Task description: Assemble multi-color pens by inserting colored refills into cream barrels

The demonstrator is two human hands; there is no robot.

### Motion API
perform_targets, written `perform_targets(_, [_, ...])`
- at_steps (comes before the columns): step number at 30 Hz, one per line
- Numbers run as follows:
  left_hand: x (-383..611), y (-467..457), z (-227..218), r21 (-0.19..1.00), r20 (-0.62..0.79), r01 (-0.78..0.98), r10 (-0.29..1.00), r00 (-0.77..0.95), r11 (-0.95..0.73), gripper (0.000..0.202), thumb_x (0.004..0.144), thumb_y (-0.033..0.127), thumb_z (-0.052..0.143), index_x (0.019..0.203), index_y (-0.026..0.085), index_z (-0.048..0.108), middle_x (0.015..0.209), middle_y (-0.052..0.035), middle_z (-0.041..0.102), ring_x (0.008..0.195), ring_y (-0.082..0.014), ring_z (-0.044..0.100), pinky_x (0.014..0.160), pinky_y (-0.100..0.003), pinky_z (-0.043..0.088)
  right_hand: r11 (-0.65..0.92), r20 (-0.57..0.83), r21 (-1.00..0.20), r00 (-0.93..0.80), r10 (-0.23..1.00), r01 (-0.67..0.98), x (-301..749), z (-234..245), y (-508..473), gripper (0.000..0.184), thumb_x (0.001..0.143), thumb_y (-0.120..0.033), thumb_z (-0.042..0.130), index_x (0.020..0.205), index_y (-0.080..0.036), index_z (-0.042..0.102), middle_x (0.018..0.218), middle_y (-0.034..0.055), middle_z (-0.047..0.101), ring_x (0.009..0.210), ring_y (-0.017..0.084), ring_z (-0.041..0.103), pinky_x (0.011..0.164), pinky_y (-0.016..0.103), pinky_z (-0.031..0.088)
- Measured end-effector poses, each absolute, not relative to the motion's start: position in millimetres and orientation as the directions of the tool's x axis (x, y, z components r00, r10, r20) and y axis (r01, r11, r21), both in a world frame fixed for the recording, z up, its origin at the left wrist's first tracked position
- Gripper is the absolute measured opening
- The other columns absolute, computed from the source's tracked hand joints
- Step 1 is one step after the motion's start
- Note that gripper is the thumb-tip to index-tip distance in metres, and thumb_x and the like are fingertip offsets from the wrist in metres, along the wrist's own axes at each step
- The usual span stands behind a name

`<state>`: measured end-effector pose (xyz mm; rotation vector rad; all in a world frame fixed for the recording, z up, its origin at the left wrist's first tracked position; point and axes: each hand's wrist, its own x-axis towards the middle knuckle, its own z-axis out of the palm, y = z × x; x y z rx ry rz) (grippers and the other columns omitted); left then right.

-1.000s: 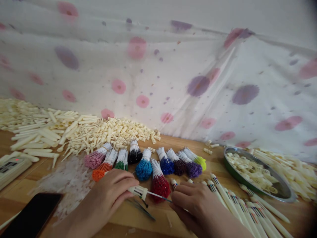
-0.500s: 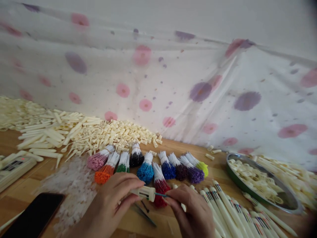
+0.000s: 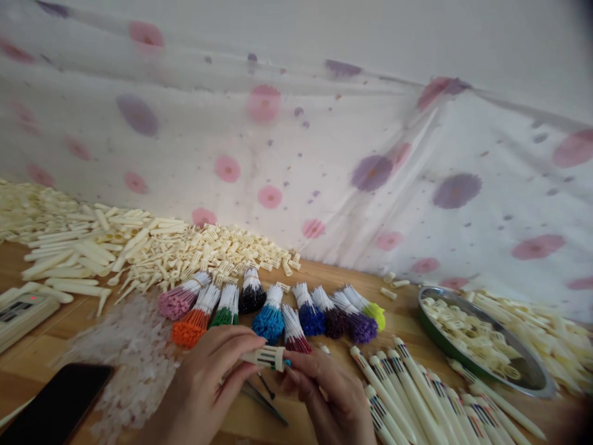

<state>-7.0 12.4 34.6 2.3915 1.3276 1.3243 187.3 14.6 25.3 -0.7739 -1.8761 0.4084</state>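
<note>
My left hand [image 3: 217, 377] is closed around a cream slotted pen barrel piece [image 3: 265, 356], held level with its open end to the right. At that end my right hand [image 3: 327, 389] pinches a blue pen refill [image 3: 287, 362]. Only the refill's blue end shows between the fingertips and the barrel piece; the remainder is out of sight. Just beyond my hands lie bundles of coloured refills, among them a red bundle [image 3: 295, 330], a light blue bundle [image 3: 269, 318] and an orange bundle [image 3: 191, 327]. Tweezers [image 3: 264, 400] lie on the table below the barrel piece.
Multicolour pens [image 3: 412, 389] lie in rows at right, near an oval metal tray [image 3: 424, 315] of cream rings. Cream pen parts [image 3: 222, 247] are heaped along the back. Small clear pieces [image 3: 134, 352], a phone [image 3: 58, 402] and a cream device [image 3: 28, 315] with a red light occupy the left.
My right hand has moved left towards the barrel piece. The blue refill has slid into its end, so much less of it shows. My left hand stays closed on the barrel piece.
</note>
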Motion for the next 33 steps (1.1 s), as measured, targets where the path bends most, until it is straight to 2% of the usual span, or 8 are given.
perform_targets(7, [-6.5, 10.8, 41.0, 0.401, 0.653, 0.660, 0.704, 0.281, -0.635, 0.017, 0.090, 0.021, 0.048, 0.101, 0.025, 0.059, 0.091, -0.0028, 0.069, 0.084, -0.0156, 0.067, 0.074, -0.025, 0.056, 0.722, 0.624, -0.578, -0.364, 0.691, 0.381, 190.7, 46.8, 11.7, 0.019, 0.089, -0.015, 0.047, 0.092, -0.016, 0.066, 0.060, 0.0018, 0.062, 0.052, 0.011, 0.057, 0.050, 0.017, 0.043])
perform_targets(13, [-5.2, 7.7, 36.5, 0.372, 0.659, 0.671, 0.692, 0.295, -0.641, 0.020, 0.088, 0.016, 0.047, 0.102, 0.024, 0.060, 0.092, -0.0027, 0.067, 0.086, -0.0164, 0.065, 0.075, -0.026, 0.055, 0.640, 0.496, -0.645, -0.408, 0.766, 0.417, 189.8, 47.3, 9.9, 0.033, 0.092, -0.023, 0.042, 0.072, -0.015, 0.068, 0.055, 0.0029, 0.059, 0.050, 0.011, 0.053, 0.048, 0.018, 0.038])
perform_targets(18, [-3.3, 2.9, 41.1, 0.285, 0.673, 0.699, 0.656, 0.341, -0.656, 0.023, 0.091, 0.016, 0.043, 0.108, 0.021, 0.057, 0.092, -0.0042, 0.068, 0.085, -0.0169, 0.065, 0.074, -0.027, 0.055, 0.276, 0.180, -0.937, -0.378, 0.908, 0.216, 187.9, 50.1, 9.6, 0.037, 0.087, -0.042, 0.050, 0.072, -0.016, 0.072, 0.051, -0.0002, 0.054, 0.047, 0.009, 0.045, 0.046, 0.019, 0.035])
perform_targets(21, [-2.1, 0.0, 47.5, 0.212, 0.693, 0.711, 0.616, 0.374, -0.671, 0.024, 0.093, 0.016, 0.040, 0.107, 0.019, 0.058, 0.090, -0.0041, 0.069, 0.082, -0.0163, 0.066, 0.072, -0.027, 0.054, -0.014, -0.026, -0.999, -0.406, 0.914, 0.034, 188.0, 52.4, 10.5, 0.036, 0.080, -0.051, 0.058, 0.080, -0.018, 0.074, 0.047, -0.0034, 0.048, 0.038, 0.005, 0.031, 0.038, 0.017, 0.025])
perform_targets(24, [-1.0, -0.1, 51.2, 0.157, 0.729, 0.714, 0.568, 0.383, -0.682, 0.025, 0.093, 0.015, 0.039, 0.105, 0.018, 0.060, 0.087, -0.0040, 0.070, 0.080, -0.0156, 0.066, 0.071, -0.026, 0.054, -0.287, -0.207, -0.950, -0.440, 0.874, -0.123, 189.9, 51.1, 11.2, 0.035, 0.073, -0.048, 0.067, 0.085, -0.016, 0.073, 0.044, -0.0055, 0.047, 0.033, 0.001, 0.021, 0.032, 0.016, 0.014])
perform_targets(27, [-0.8, 2.0, 50.4, 0.158, 0.746, 0.707, 0.552, 0.372, -0.689, 0.026, 0.093, 0.015, 0.038, 0.106, 0.019, 0.060, 0.088, -0.0033, 0.071, 0.079, -0.0150, 0.066, 0.071, -0.025, 0.054, -0.467, -0.306, -0.836, -0.462, 0.832, -0.288, 190.5, 48.9, 11.1, 0.035, 0.067, -0.044, 0.074, 0.081, -0.012, 0.071, 0.045, -0.0051, 0.050, 0.032, 0.000, 0.023, 0.031, 0.014, 0.013])
perform_targets(30, [-1.3, 2.7, 46.6, 0.186, 0.725, 0.696, 0.575, 0.379, -0.693, 0.028, 0.094, 0.016, 0.036, 0.110, 0.019, 0.058, 0.092, -0.0042, 0.070, 0.083, -0.0152, 0.067, 0.074, -0.025, 0.053, -0.525, -0.328, -0.752, -0.464, 0.823, -0.399, 188.5, 47.3, 11.1, 0.033, 0.063, -0.040, 0.078, 0.075, -0.011, 0.068, 0.045, -0.0055, 0.050, 0.032, 0.000, 0.023, 0.030, 0.013, 0.013])
perform_targets(33, [-1.0, 0.5, 43.8, 0.203, 0.712, 0.690, 0.588, 0.382, -0.694, 0.028, 0.096, 0.017, 0.033, 0.111, 0.019, 0.057, 0.092, -0.0048, 0.070, 0.081, -0.0153, 0.067, 0.073, -0.026, 0.054, -0.517, -0.320, -0.735, -0.448, 0.835, -0.439, 185.8, 44.7, 11.8, 0.032, 0.061, -0.038, 0.079, 0.074, -0.011, 0.068, 0.044, -0.0057, 0.050, 0.032, 0.000, 0.023, 0.029, 0.013, 0.013])
